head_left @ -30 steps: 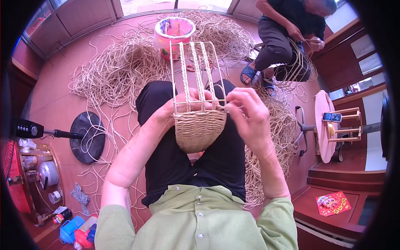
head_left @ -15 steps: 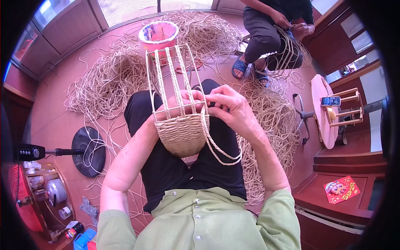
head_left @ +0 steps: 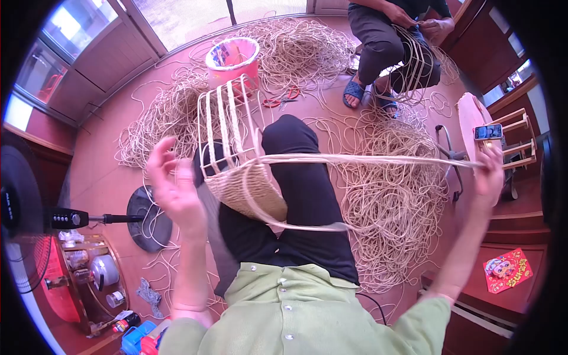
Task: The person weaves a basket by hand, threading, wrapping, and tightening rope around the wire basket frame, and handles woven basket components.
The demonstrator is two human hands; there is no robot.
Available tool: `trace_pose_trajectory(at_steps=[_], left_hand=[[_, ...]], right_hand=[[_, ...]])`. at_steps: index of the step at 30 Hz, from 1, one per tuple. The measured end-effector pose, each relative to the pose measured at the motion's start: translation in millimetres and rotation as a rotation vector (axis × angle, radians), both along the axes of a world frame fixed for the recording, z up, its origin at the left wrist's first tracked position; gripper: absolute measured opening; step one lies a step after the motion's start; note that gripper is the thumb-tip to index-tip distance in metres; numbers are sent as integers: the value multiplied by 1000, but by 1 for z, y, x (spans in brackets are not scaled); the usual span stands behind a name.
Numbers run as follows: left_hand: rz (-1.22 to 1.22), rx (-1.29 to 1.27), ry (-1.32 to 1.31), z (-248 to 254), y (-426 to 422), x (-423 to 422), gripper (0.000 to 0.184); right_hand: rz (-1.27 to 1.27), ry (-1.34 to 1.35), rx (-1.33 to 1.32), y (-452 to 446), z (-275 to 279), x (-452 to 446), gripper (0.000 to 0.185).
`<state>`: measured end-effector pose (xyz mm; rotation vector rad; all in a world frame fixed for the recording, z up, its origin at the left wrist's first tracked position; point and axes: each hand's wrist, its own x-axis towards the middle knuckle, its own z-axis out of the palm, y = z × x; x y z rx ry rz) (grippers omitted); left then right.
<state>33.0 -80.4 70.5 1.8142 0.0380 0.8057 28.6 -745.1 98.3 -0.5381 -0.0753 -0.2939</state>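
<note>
A half-woven basket point(head_left: 251, 192) rests tilted on my lap, its lower part closely woven and its upper wire frame bare but for several cord-wrapped uprights. My right hand point(head_left: 488, 174) is far out to the right, closed on a pale twisted cord point(head_left: 378, 160). That cord runs taut from the basket's near upper corner, while a slack loop of it hangs below. To the left of the basket, apart from it, my left hand point(head_left: 177, 186) is raised with fingers spread and slightly blurred. Nothing shows in it.
Heaps of loose cord point(head_left: 390, 213) cover the floor to the right and behind. A pink bucket point(head_left: 234, 68) and red-handled pliers point(head_left: 284, 99) stand beyond my knees. A co-worker point(head_left: 393, 53) sits at back right handling cord. At left is a fan point(head_left: 23, 207); at right, a phone point(head_left: 488, 131) on a stool.
My right hand has moved from the basket's rim far right, drawing the cord taut. My left hand has come out of the frame to the left. The basket has turned and tilted.
</note>
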Motion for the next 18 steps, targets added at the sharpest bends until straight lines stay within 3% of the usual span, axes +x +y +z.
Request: trace_pose_trajectory(at_steps=[1, 2, 3, 6, 9, 10, 11, 13, 14, 15, 17, 18], left_hand=[[-160, 149, -15, 15, -17, -6, 45], [-327, 413, 0, 28, -34, -5, 48], [-488, 681, 16, 37, -51, 1, 50], [-681, 1169, 129, 16, -89, 31, 27], [-715, 1107, -50, -9, -120, 50, 15], [-764, 919, -168, 9, -152, 41, 17], [-820, 738, -299, 28, -185, 31, 18], [-922, 481, -530, 58, -259, 4, 23], [-978, 316, -633, 79, -288, -23, 16], [-1102, 402, -633, 84, -323, -49, 10], [-1242, 411, -662, 97, -342, -93, 14], [-1198, 360, -673, 88, -345, -101, 18]], right_hand=[[-270, 77, -339, -120, -1, -32, 25], [-823, 375, -799, -198, 5, -70, 25], [-1150, 430, -1459, -329, -28, -123, 38], [-1202, 509, -1114, -330, -33, -175, 40], [-1236, 580, -759, -321, -30, -195, 43], [-1141, 574, -782, -286, -38, -170, 39], [-966, 515, -865, -193, -47, -123, 35], [-485, 307, -937, 52, -46, -48, 28], [-214, 181, -914, 159, -37, -33, 25], [52, 68, -849, 247, -28, -28, 22], [391, -59, -691, 324, -13, -36, 18], [430, -74, -606, 321, -7, -39, 17]])
